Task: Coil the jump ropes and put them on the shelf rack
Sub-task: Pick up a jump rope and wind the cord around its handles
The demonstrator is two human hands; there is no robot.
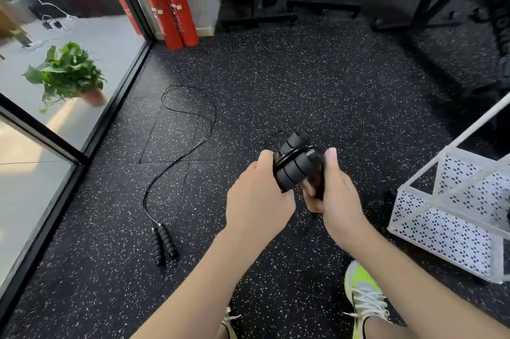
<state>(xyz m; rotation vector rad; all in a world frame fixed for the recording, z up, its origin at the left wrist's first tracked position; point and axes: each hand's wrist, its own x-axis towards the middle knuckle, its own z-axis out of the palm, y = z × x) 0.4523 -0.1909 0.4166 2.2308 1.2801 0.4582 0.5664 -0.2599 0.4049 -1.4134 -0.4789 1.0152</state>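
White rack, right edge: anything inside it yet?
No rope shows in the white rack; only its perforated panels are visible, and much of it is out of frame. One rope is in both hands; another lies on the floor.

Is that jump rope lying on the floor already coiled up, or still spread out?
Spread out. The jump rope on the floor snakes in loose open curves, its two handles side by side at the near end.

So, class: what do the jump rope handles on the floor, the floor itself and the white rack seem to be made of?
Handles: probably matte black foam or rubber, judging by the ribbed, dull surface.
Floor: likely rubber gym matting; black with white flecks, tile seams visible.
Rack: apparently white-painted metal, perforated panels between thin straight bars.
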